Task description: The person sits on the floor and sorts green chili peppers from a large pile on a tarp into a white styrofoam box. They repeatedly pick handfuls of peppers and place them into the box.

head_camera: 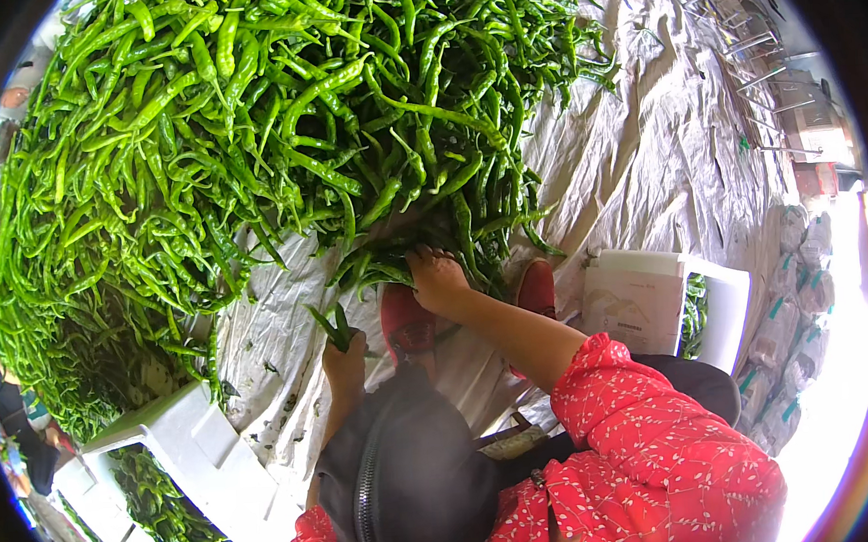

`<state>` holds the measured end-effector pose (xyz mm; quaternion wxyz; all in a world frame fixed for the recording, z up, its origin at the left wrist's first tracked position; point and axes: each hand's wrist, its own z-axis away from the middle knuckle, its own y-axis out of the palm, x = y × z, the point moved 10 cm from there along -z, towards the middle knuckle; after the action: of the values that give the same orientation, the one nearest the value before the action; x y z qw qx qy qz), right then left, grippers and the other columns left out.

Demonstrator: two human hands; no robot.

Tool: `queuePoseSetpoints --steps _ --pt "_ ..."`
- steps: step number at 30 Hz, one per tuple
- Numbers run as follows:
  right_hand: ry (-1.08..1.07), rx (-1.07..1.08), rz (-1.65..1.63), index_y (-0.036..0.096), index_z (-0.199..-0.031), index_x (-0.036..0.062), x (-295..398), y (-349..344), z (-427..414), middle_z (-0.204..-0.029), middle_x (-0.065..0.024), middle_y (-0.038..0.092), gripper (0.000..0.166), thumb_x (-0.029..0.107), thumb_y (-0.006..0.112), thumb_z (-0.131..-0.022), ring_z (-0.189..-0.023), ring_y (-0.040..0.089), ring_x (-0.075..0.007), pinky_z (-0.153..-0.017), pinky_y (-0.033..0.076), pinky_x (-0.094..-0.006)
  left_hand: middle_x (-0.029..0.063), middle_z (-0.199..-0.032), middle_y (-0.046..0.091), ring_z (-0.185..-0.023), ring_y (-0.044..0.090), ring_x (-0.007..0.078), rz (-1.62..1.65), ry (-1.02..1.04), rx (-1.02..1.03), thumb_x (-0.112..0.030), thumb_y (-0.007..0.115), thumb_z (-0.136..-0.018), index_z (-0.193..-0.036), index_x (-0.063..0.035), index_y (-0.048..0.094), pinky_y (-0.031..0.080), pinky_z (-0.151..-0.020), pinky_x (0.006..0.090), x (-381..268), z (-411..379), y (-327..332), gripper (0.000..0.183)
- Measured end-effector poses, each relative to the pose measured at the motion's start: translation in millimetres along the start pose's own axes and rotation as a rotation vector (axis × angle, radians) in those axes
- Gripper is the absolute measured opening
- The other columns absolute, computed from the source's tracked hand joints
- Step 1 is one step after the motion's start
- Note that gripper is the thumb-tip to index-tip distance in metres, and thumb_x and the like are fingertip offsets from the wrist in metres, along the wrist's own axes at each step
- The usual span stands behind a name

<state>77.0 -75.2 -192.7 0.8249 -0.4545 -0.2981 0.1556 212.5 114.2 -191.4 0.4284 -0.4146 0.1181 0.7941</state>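
Observation:
A large heap of long green chilli peppers [250,133] spreads before me across a pale, wrinkled sheet [619,158]. My left hand [344,357] is closed around a few green peppers [340,326], whose ends stick out above the fist. At the near edge of the heap, my right hand [438,279] is down among loose peppers [378,263]. Its fingertips are partly hidden, so I cannot tell whether they grip any. Just below that hand is a red shoe [407,318], with the other red shoe [536,286] further right.
White foam boxes [192,431] holding peppers stand at the lower left. To the right, a white box [634,297] bears printing and has peppers inside. Plastic-wrapped bundles [790,326] line the right side. Thin metal bars [762,70] stick out at upper right. A dark zipped item [408,471] blocks the lower middle.

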Motion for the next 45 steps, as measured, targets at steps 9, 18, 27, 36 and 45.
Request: queuePoseSetpoints --steps 9,18,27,36,45 --pt "0.144 0.357 -0.073 0.036 -0.138 0.0039 -11.8 5.3 -10.5 -0.128 -0.0234 0.049 0.096 0.045 0.077 -0.062 -0.12 0.049 -0.0383 -0.101 0.04 -0.0443 0.012 -0.094 0.066 -0.08 0.064 0.0215 0.572 -0.361 0.372 -0.006 0.058 -0.085 -0.106 0.0044 0.061 0.051 -0.069 0.0324 33.4 -19.9 92.1 0.024" --pt "0.101 0.259 -0.422 0.041 -0.134 0.0012 -9.0 19.8 -22.6 -0.128 -0.0263 0.05 0.088 0.048 0.074 -0.067 -0.121 0.047 -0.0407 -0.103 0.039 -0.0434 0.0111 -0.104 0.064 -0.091 0.062 0.0221 0.689 -0.367 0.376 -0.019 0.058 -0.09 -0.115 0.0034 0.057 0.05 -0.081 0.0345 5.7 -25.0 108.3 0.033" --pt "-0.395 0.189 -0.315 0.045 -0.131 0.0022 80.3 -26.1 23.5 -0.12 -0.0232 0.054 0.071 0.037 0.072 -0.075 -0.115 0.049 -0.0398 -0.097 0.041 -0.0453 0.0128 -0.116 0.062 -0.102 0.062 0.022 0.844 -0.337 0.462 -0.023 0.061 -0.089 -0.128 0.0 0.052 0.049 -0.09 0.035 5.2 -23.2 64.6 0.046" --pt "0.234 0.126 -0.011 0.042 -0.133 0.0033 -52.0 -11.1 -26.2 -0.108 -0.0229 0.06 0.062 0.017 0.067 -0.078 -0.099 0.059 -0.0363 -0.085 0.048 -0.0423 0.0142 -0.108 0.065 -0.099 0.062 0.0248 0.879 -0.202 0.478 -0.024 0.065 -0.084 -0.125 0.0041 0.053 0.048 -0.09 0.0353 -0.1 -33.7 52.5 0.052" --pt "-0.394 -0.177 -0.264 0.052 -0.126 0.0102 31.4 -84.3 -5.7 -0.11 -0.014 0.061 0.05 0.015 0.066 -0.078 -0.101 0.059 -0.0333 -0.089 0.047 -0.0384 0.0144 -0.112 0.063 -0.103 0.061 0.0269 0.902 -0.251 0.401 -0.023 0.066 -0.084 -0.128 0.0042 0.05 0.047 -0.093 0.038 15.7 -35.4 38.8 0.054"
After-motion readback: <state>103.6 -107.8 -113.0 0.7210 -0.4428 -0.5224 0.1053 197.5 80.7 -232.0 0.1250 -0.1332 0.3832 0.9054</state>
